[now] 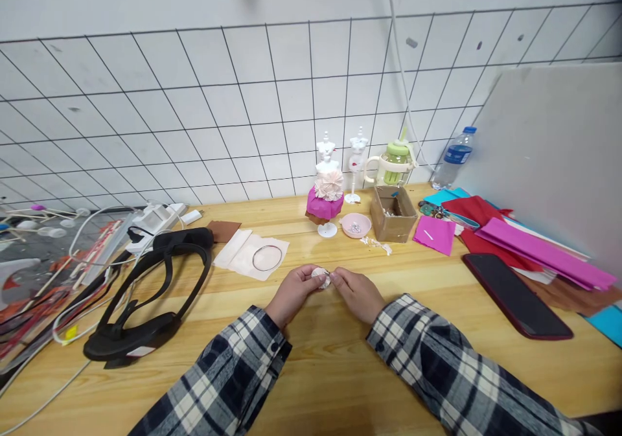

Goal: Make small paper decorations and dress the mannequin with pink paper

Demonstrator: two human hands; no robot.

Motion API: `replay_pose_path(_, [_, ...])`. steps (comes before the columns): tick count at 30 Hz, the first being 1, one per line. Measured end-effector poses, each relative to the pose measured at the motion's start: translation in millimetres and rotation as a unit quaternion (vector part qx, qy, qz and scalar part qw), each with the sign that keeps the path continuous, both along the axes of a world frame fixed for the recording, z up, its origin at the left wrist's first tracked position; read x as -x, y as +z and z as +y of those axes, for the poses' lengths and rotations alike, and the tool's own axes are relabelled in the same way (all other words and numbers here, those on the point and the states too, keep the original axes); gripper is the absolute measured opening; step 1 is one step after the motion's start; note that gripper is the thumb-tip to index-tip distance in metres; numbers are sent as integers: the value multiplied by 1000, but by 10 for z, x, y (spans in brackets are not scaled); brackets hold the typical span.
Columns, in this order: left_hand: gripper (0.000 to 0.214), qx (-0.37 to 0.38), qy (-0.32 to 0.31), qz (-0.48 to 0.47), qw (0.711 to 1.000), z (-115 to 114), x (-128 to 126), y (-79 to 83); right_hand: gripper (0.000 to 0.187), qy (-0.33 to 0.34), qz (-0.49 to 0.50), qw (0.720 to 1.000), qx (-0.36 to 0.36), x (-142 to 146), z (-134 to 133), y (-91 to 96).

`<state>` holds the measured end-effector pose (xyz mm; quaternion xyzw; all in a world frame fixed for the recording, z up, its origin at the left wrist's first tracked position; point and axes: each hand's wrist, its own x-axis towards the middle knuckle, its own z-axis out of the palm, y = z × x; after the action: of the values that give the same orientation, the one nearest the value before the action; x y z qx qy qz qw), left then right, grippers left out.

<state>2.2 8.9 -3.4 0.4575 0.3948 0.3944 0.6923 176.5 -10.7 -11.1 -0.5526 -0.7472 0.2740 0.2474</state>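
Between finger and thumb, my left hand (294, 293) pinches a small round pale pink piece of paper (319, 272). My right hand (358, 293) is closed at the right edge of that piece, fingertips together; a small dark tip shows there, too small to name. Beyond my hands stands a miniature dress form (326, 152) dressed in a magenta paper skirt (324, 206) with a ruffled pale pink paper flower (329, 184). To my left lies a sheet of pale pink paper (232, 254) with a thin wire ring (267, 258) on it.
Farther back are a second dress form (357, 157), a pink dish (356, 225), a cardboard box (394, 219), a cup (391, 166) and a bottle (454, 157). Paper scraps (379, 245), a phone (518, 297) and coloured paper (544, 251) lie right. A black headset (146, 300) sits left among cables.
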Motion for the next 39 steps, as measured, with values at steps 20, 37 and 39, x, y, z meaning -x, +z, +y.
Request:
replay_pose_path(20, [34,17,14,-7,1000,-12,-9,26,43,-83,221,972,6,-19,41,-23])
replay_pose_path(37, [31,-48,37,49,997,-48,-50,-5,25,-77,258,958,102,-35,99,16])
replay_pose_path(39, [30,-48,43,57,996,-42,-51,-6,28,-72,259,957,105,-77,118,1])
